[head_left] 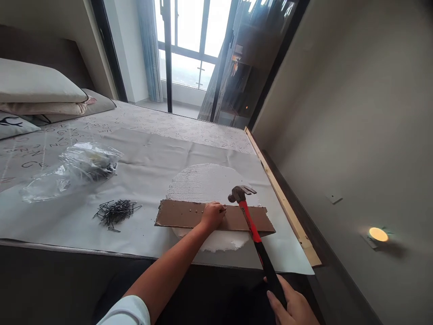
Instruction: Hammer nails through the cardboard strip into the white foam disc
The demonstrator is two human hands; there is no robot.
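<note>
The right hand [293, 301] is wrapped around the hammer [256, 235] handle, the left hand [214, 215] sits curled on the brown board [235, 220] lying across the white disc [203, 183], its pinch's contents indeterminable; good practice requires a steady board and fingertips clear of the hammer head.

Daylight glares through the window [189, 34] (blown white); the wall lamp [378, 234] glows yellow

Place: home bedroom | bed: letter-patterned mattress [162, 119], stacked pillows [37, 83] at its far left, dark headboard [40, 49] behind them | beyond: glazed opening, bright window [187, 27], blue curtain [149, 54] | right wall: lit lamp [378, 234]
</note>
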